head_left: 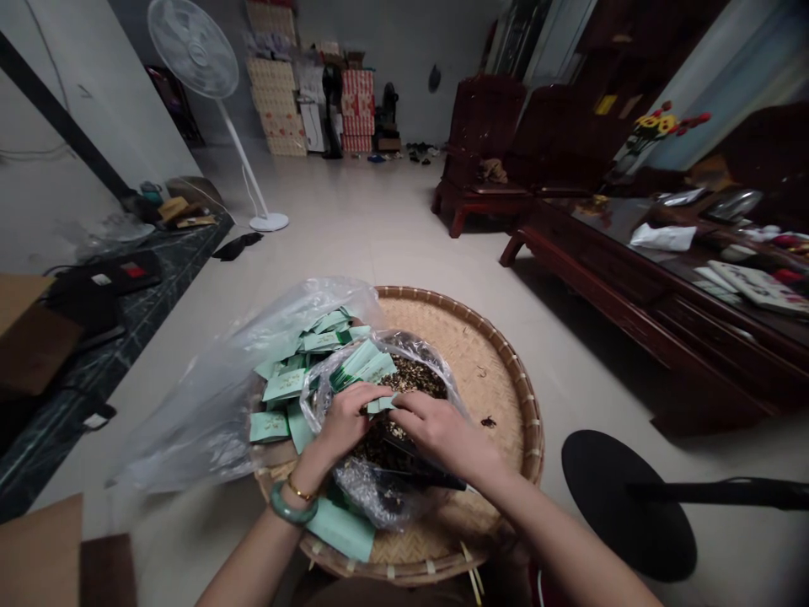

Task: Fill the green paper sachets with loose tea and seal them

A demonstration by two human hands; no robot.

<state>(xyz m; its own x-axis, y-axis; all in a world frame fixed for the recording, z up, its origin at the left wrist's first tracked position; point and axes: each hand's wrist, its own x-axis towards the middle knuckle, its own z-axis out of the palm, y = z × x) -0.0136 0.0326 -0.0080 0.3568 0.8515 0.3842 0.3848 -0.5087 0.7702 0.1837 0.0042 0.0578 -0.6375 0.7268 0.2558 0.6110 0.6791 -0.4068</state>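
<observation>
Between them, my left hand (350, 415) and my right hand (436, 426) pinch a small light-green paper packet (381, 405). Both sets of fingers are closed on its edges. Below lies a clear plastic bag (379, 497) of loose dark and pale dried bits (414, 378), perhaps tea. A stack of green packets (363, 365) rests in the bag, just beyond my left hand. More green packets (284, 385) are heaped to the left. Under my right hand is a dark, long object (436, 474), partly hidden. Everything sits on a round woven bamboo tray (499, 362).
A large clear plastic bag (202, 430) spreads left of the tray. A black round stand base (625, 497) is on the floor at right. A dark wooden table (600, 287) stands to the right, a white fan (269, 222) at far left, cardboard boxes (38, 548) near left.
</observation>
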